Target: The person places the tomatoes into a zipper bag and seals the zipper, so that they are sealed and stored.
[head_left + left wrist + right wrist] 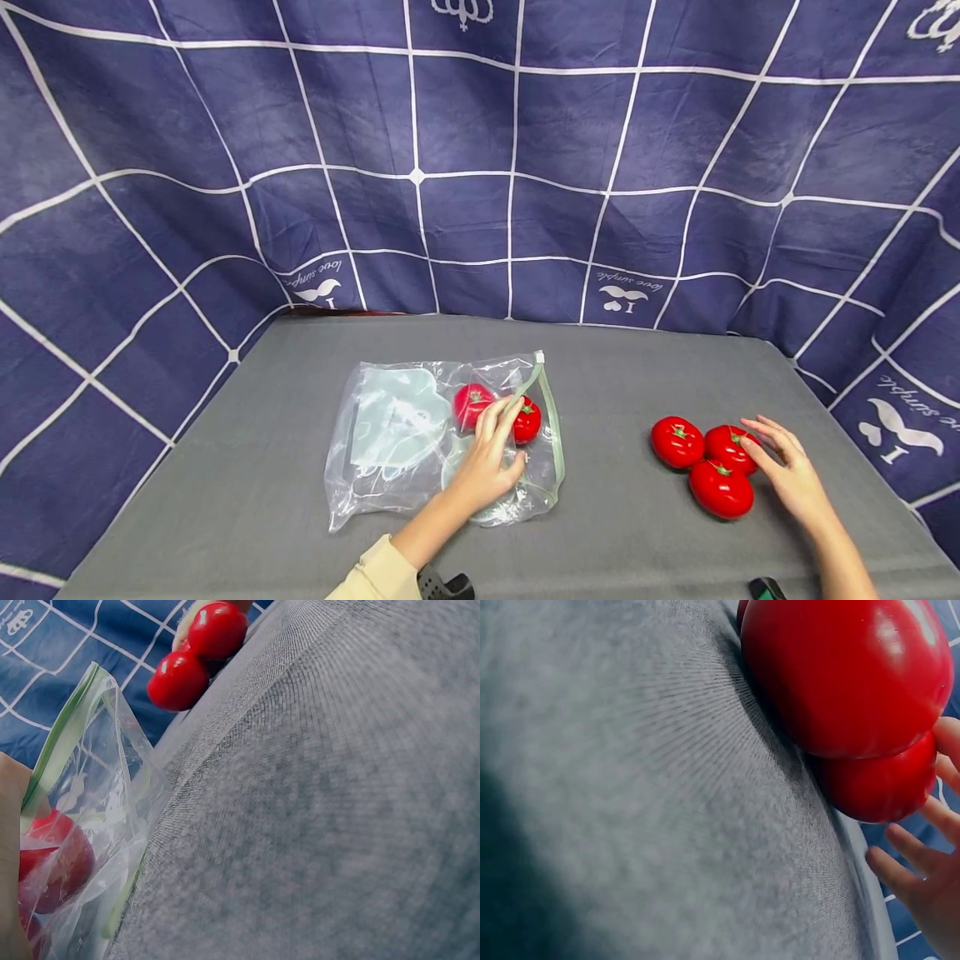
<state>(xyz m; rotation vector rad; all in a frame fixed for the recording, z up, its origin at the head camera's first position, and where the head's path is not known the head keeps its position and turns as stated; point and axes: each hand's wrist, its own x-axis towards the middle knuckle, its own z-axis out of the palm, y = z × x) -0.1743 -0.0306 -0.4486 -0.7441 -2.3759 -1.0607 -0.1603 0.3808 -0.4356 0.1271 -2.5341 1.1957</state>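
Note:
A clear zip bag [405,492] with a green zip strip lies on the grey table, its mouth toward the right. Inside, near that mouth, are two red tomatoes, one farther left [471,403] and one at the right [528,422]. My left hand [486,467] grips the bag's upper lip at the zip; its fingertips partly cover the tomatoes. To the right, three tomatoes sit clustered: a left one [677,442], a front one [722,490] and a rear right one [726,448]. Beside the rear right tomato, my right hand [795,479] has its fingers spread, the tips at its side.
A pale blue printed shape [397,417] shows on the bag's left part. The grey table [607,533] runs back to a blue curtain [562,167] with white lines. At the front edge lies a small dark and green object [767,588].

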